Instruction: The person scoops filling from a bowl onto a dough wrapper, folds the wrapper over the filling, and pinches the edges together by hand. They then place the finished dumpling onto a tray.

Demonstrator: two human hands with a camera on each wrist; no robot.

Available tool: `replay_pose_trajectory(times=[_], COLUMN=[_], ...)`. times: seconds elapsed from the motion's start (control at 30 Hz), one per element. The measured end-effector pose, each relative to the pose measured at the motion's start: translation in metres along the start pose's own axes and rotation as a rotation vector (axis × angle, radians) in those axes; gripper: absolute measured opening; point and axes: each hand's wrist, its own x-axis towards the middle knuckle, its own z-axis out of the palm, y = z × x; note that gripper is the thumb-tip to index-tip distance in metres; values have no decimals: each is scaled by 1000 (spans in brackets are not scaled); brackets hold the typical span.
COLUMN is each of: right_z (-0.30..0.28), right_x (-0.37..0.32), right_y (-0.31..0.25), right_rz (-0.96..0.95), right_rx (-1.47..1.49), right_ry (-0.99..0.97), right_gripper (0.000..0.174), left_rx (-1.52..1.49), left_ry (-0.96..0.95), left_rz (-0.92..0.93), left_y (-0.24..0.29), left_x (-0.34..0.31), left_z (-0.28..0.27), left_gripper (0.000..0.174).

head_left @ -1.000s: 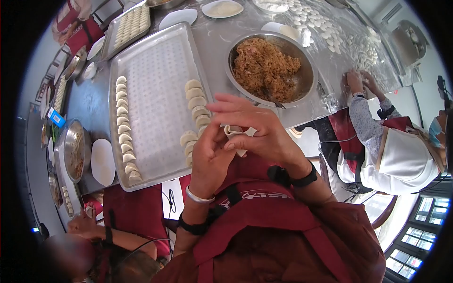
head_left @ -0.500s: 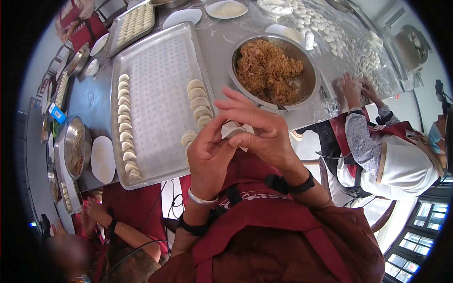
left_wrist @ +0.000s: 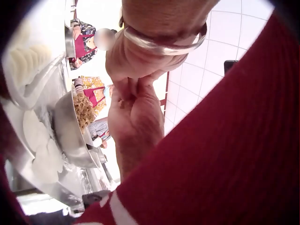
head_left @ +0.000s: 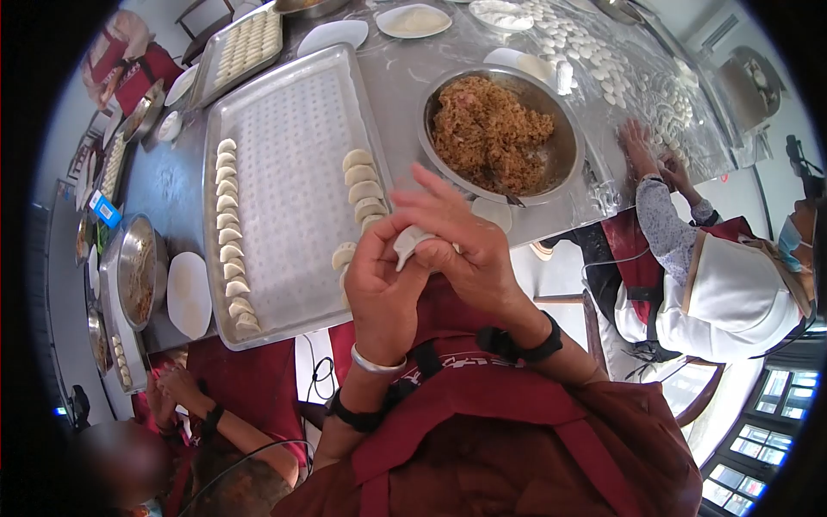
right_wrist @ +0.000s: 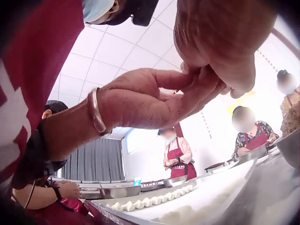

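Between both hands is a white dumpling (head_left: 411, 244), folded over, one pale end sticking out above the left thumb. My left hand (head_left: 382, 274), with a silver bangle at its wrist, pinches it from the left. From the other side my right hand (head_left: 472, 246) pinches its edge between thumb and curled index finger, the other fingers fanned out above. Most of the dumpling is hidden by the fingers in both wrist views. Just left of the hands, a metal tray (head_left: 289, 198) bears a row of finished dumplings (head_left: 228, 233) along each long side.
A steel bowl (head_left: 575, 164) of brown minced filling (head_left: 487, 129) stands beyond my right hand. Flat round wrappers (left_wrist: 47, 161) lie by the table edge near it. Floured dough pieces (head_left: 594, 60) cover the far right. Other people work at both sides.
The dumpling has turned between my fingers, from an open fold to a narrower, closed shape with its end pointing down. My hands have shifted slightly; the tray and bowl stay put.
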Motion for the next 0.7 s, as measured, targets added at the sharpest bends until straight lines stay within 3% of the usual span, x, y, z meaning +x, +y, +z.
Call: replay_pose_trajectory(times=[0.03, 0.23, 0.37, 0.43, 0.53, 0.7], right_z=[-3, -9, -3, -10, -16, -9], right_x=[0, 9, 7, 5, 9, 14], right_y=[6, 3, 1, 9, 10, -4], right_rz=[-67, -70, -37, -146, -165, -91], right_rx=[-53, -90, -102, -233, -265, -218], right_ry=[-45, -73, 27, -35, -133, -10], right_gripper=[35, 36, 41, 46, 47, 43], left_rx=[19, -650, -574, -609, -556, -591], left_ry=[-5, -53, -97, -86, -66, -133], left_rz=[4, -130, -152, -139, -211, -181], left_y=[-2, 3, -3, -8, -7, -3], left_x=[-1, 1, 6, 4, 1, 7], left_z=[0, -6, -15, -13, -7, -11], left_gripper=[41, 46, 45, 43, 42, 44])
